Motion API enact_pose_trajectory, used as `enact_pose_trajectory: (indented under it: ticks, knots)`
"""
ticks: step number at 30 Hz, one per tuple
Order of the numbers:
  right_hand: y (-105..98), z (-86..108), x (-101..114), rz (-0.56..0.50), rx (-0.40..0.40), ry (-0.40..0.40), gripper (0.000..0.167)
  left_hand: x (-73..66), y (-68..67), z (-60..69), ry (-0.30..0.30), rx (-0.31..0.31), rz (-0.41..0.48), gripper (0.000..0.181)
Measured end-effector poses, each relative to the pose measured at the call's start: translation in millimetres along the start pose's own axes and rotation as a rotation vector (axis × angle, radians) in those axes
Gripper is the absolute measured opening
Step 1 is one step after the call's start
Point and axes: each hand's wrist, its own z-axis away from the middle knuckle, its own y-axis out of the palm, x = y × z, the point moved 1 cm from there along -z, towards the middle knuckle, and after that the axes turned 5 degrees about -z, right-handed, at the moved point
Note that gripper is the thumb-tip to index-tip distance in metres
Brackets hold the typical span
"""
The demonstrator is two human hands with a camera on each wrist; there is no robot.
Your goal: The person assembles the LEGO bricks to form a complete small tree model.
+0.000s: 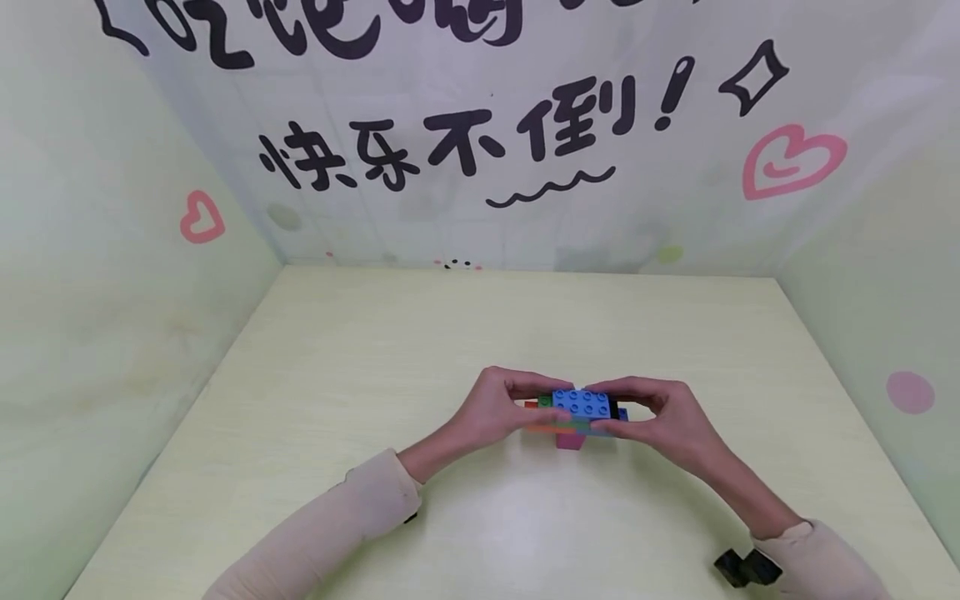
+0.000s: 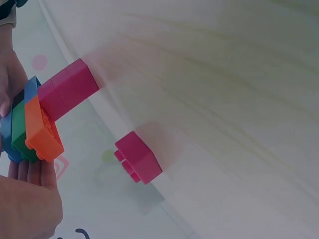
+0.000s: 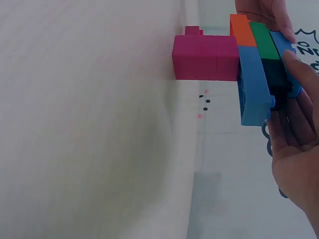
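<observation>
A blue building brick (image 1: 581, 403) tops a stack of building bricks in the head view. My left hand (image 1: 491, 408) pinches its left end between thumb and fingers, while my right hand (image 1: 671, 417) pinches the right end. Below that brick lie a green brick (image 2: 19, 129) and a black brick (image 3: 276, 74). Under these are an orange brick (image 2: 42, 130) and another blue brick (image 3: 254, 87). A pink column (image 3: 205, 58) of bricks supports the stack on the table. Separate from it, a pink brick (image 2: 139, 158) with studs facing sideways shows in the left wrist view.
The pale table (image 1: 375, 333) is bounded by a back wall (image 1: 420, 225) with black lettering and by side walls, the right one (image 1: 885, 317) among them. A black device (image 1: 748, 568) sits at the right cuff.
</observation>
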Motion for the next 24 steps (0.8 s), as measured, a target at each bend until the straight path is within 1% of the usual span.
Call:
enact_pose_trajectory:
  ticks: [4, 9, 11, 13, 17, 20, 22, 24]
  knots:
    - [4, 2.5, -9, -0.119, -0.014, -0.017, 0.036, 0.8, 0.9, -0.8, -0.021, -0.001, 0.0, 0.031]
    - [7, 2.7, -15, -0.208, -0.004, -0.07, 0.034, 3.1, 1.3, 0.0, -0.02, -0.005, -0.009, 0.032]
    - [9, 2.5, -16, -0.219, -0.001, -0.087, 0.033, 3.6, 1.1, 1.4, -0.011, -0.009, -0.016, 0.032]
    - [10, 2.5, -15, -0.227, 0.001, -0.085, 0.032, 3.8, 0.8, 3.1, -0.001, -0.015, -0.036, 0.032]
    - [11, 3.7, -13, -0.226, -0.002, -0.087, 0.032, 3.0, 0.5, 4.7, 0.041, -0.015, -0.068, 0.032]
    - [10, 3.4, -14, -0.233, -0.013, -0.087, 0.033, 3.3, 0.4, 2.7, 0.075, -0.001, -0.053, 0.032]
    - [10, 2.3, -16, -0.239, -0.021, -0.091, 0.033, 5.4, 0.1, -0.1, 0.077, 0.005, -0.048, 0.033]
    - [11, 1.5, -21, -0.255, -0.029, -0.087, 0.033, 8.8, 0.0, -2.6, 0.06, 0.008, -0.04, 0.032]
